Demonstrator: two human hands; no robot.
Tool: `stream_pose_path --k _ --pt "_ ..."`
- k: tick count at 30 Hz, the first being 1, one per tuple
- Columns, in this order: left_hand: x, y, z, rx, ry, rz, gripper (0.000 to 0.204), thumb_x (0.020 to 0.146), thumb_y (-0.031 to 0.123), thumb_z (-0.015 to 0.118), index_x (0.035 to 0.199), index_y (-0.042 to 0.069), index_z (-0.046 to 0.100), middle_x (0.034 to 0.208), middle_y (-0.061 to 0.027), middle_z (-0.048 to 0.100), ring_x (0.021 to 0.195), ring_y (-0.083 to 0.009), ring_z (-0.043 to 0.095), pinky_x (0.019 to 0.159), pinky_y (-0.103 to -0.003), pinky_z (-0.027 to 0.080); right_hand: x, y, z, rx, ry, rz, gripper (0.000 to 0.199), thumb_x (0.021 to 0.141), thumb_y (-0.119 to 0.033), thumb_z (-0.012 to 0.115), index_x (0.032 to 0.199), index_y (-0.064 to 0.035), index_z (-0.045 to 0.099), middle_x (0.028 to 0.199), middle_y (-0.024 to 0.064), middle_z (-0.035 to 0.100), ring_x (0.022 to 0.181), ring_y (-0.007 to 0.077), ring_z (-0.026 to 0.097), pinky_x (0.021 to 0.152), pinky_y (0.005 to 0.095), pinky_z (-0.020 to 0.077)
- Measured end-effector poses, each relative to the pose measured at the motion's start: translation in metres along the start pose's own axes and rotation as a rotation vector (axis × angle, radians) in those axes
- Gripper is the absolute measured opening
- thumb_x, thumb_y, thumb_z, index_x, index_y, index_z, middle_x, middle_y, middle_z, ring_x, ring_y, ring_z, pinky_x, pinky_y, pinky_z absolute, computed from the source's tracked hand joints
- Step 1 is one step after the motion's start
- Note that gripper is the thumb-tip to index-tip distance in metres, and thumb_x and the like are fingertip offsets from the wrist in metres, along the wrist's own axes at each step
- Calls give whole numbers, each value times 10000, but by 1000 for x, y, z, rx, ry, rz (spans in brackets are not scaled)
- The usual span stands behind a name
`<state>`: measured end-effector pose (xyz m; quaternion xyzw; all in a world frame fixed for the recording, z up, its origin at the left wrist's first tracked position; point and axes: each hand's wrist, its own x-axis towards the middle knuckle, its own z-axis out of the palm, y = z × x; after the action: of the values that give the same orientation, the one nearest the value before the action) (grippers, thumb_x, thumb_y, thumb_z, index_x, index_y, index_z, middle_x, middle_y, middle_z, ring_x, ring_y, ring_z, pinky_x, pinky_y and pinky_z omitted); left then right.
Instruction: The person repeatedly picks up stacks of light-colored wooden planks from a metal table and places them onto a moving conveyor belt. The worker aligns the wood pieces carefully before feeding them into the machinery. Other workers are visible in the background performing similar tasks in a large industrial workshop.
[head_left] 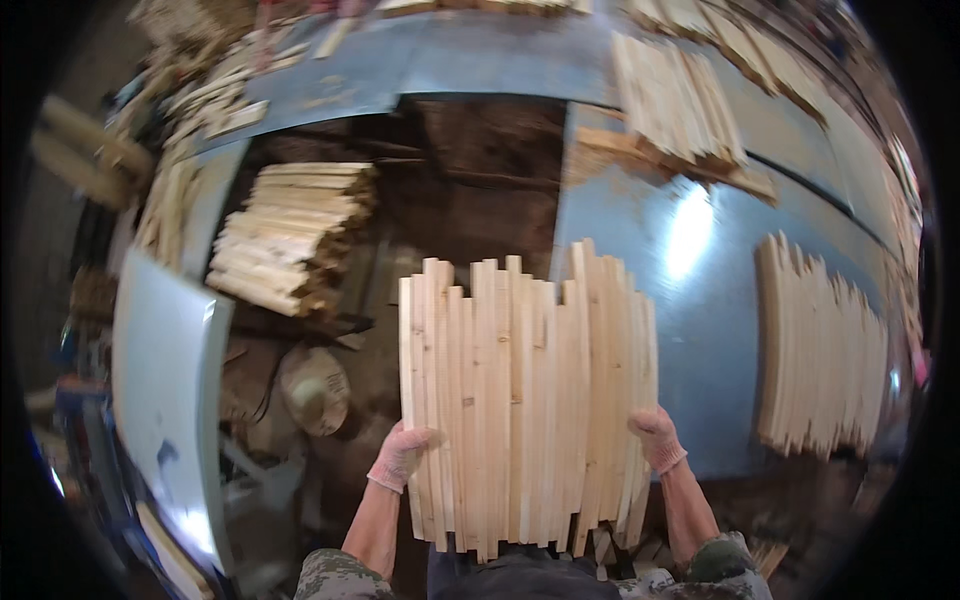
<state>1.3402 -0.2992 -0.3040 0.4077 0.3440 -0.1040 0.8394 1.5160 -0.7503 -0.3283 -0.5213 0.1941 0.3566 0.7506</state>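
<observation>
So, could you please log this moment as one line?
left hand: grips slat bundle | right hand: grips same | beside: blue table

Dim, warm light is being cast over the scene. Glare is being thrown off the blue desk (700,300) up and right of the right hand (655,437). Edges are being bent, blurred and darkened toward the fisheye rim.

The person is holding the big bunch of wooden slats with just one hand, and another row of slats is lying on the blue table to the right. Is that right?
Not quite. The head view shows both hands on the bunch of wooden slats: the left hand grips its left edge and the right hand grips its right edge. The rest is right: another row of slats lies on the blue table to the right.
</observation>
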Motion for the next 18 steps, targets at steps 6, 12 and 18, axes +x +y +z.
stream_pose_path --k 6,12,18 --pt "-121 43 -59 -153 40 224 713 825 230 816 1461 -3 595 1337 -104 696 1173 -219 686 1026 -388 555 3 -25 119 -216 -304 -112 539 793 -215 747 1264 24 636 975 41 684 802 164 654 723 329 546" --pt "-231 94 -140 -156 93 561 833 824 331 832 1520 -12 530 1375 -132 672 1231 -262 673 1029 -434 568 3 -41 288 -291 -548 -159 638 781 -242 793 1319 43 604 1057 72 706 844 201 692 736 338 563" --pt "-366 107 -245 -358 209 640 759 870 318 820 1504 2 546 1340 -133 691 1167 -257 702 1001 -423 589 11 24 458 -316 -794 -10 615 801 -212 766 1327 49 586 1050 74 700 886 196 693 766 332 576"
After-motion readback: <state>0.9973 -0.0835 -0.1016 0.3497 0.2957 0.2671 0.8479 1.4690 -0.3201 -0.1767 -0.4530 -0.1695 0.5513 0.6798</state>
